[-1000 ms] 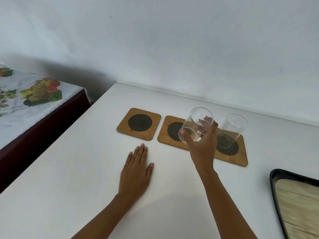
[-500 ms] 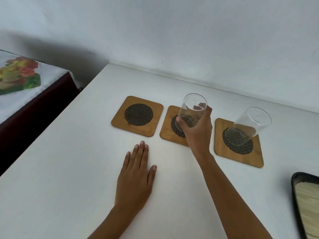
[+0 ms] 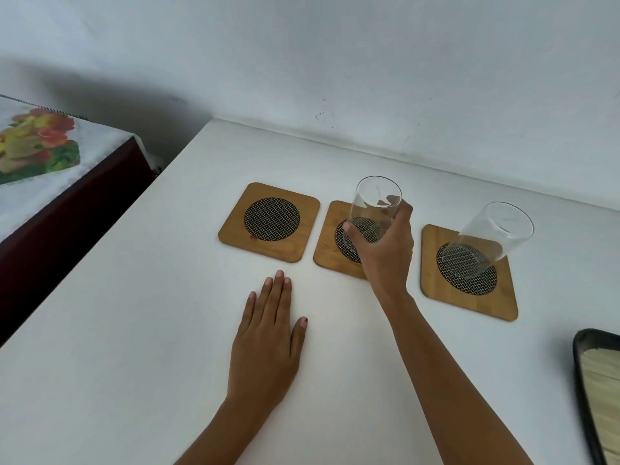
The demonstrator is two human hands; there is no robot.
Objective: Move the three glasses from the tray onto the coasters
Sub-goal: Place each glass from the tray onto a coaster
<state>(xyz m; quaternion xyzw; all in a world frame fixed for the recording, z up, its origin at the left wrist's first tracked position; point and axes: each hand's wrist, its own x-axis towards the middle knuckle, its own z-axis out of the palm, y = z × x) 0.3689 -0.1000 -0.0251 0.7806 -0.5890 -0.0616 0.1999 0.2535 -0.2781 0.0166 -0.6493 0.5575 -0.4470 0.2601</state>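
Three wooden coasters with dark mesh centres lie in a row on the white table. The left coaster is bare. My right hand grips a clear glass upright over the middle coaster, its base at the mesh circle. A second clear glass stands on the right coaster. My left hand rests flat on the table in front of the coasters, fingers together, holding nothing. The black tray shows at the right edge; no glass is visible on its seen part.
A white wall runs behind the table. To the left stands lower furniture with a fruit-print cloth. The table's left edge drops off beside it.
My right hand has brought the glass down toward the middle coaster and turned it upright. The camera has shifted, so the tray slid toward the right edge. My left hand stays flat.
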